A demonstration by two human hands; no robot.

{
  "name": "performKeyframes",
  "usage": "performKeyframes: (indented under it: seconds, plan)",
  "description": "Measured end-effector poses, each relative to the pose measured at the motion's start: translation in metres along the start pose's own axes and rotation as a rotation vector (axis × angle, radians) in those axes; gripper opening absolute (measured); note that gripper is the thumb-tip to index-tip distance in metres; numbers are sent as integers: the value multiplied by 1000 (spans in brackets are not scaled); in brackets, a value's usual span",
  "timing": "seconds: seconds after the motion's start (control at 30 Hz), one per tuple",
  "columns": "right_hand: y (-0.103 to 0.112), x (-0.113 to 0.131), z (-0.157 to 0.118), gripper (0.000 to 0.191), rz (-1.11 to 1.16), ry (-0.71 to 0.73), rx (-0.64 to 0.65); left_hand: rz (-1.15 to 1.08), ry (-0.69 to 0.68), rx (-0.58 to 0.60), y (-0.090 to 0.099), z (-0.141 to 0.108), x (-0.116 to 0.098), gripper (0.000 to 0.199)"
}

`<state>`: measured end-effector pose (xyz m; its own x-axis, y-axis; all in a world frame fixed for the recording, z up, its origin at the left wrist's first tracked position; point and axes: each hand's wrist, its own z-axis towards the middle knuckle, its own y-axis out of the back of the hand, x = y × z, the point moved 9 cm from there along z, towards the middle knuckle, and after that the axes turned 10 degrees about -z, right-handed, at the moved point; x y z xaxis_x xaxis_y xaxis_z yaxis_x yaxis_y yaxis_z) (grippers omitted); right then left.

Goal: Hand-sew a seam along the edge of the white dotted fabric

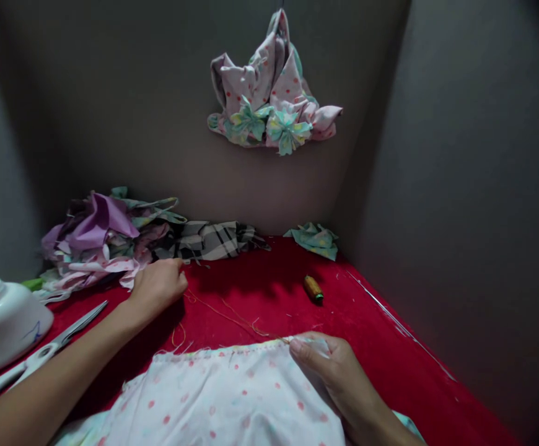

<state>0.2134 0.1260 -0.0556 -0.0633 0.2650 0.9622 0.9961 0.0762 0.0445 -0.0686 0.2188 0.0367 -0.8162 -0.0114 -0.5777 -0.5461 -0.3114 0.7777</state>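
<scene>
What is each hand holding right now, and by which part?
The right hand pinches the top edge of the pink-dotted white fabric. Whether the left hand grips the thread cannot be told.

Polka-dot cotton cloth (214, 396): white, printed with small pink dots, lying in soft folds on a red-covered desk (381, 347); upper edge raw, frayed, slightly puckered, pinched between thumb and fingers of the right hand (329, 371). Tan sewing thread (232, 317): single loose strand, gently curving across the red cover from the pinched cloth edge toward the left hand (158, 288), its far end too fine to follow near those fingers
</scene>
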Motion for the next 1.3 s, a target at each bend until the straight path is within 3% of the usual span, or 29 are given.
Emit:
performKeyframes:
  seconds: [0.07,0.17,0.27,0.4,0.63,0.87,0.97,1.13,1.3]
  plan:
    - [0,2,-1,30,8,8,-2,-79,-81,112,-14,-10,-30,25]
    - [1,5,-2,30,11,23,-13,-399,-201,487,-58,-40,-78,25]
    - [-2,5,-3,32,51,20,17,-600,-231,742,-97,-70,-99,23]
    - [-2,5,-4,37,89,22,19,-709,-202,754,-120,-79,-86,27]
    - [-3,4,-4,40,70,4,12,-768,-226,794,-115,-86,-86,25]
    - [-1,6,-8,31,7,-20,0,-759,-285,731,-115,-89,-90,15]
    - [-3,7,-10,29,-1,-21,8,-717,-294,632,-104,-83,-89,14]
    - [-2,5,-6,30,18,-14,-13,-593,-250,275,-57,-47,-73,15]
    - [2,0,0,36,22,4,-45,-369,-96,-134,8,1,-20,16]
